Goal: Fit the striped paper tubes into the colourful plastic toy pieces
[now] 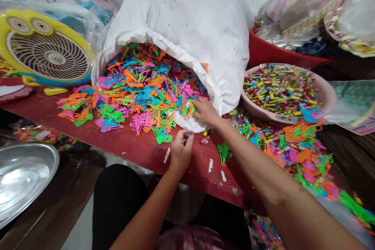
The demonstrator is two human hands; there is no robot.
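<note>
A large white sack (187,11) lies on its side, its mouth spilling brightly coloured plastic pieces (143,90), some shaped like small fly swatters, onto a red tabletop (117,144). At the right edge of this spill, my right hand (206,112) has its fingers bent among the pieces, beside the sack's white lip. What its fingertips grip is partly hidden. Closer to me, my left hand (181,148) is closed, thumb against fingers, around a small bluish and reddish item too small to name. A few green pieces (224,153) lie right of it.
A pink basin (329,93) of small yellow and red wrapped tubes stands at right, with more coloured pieces (304,156) heaped before it. Behind is a red tub (258,49). At left are a yellow fan (55,56) and a metal bowl (26,175). White scraps (211,165) dot the table.
</note>
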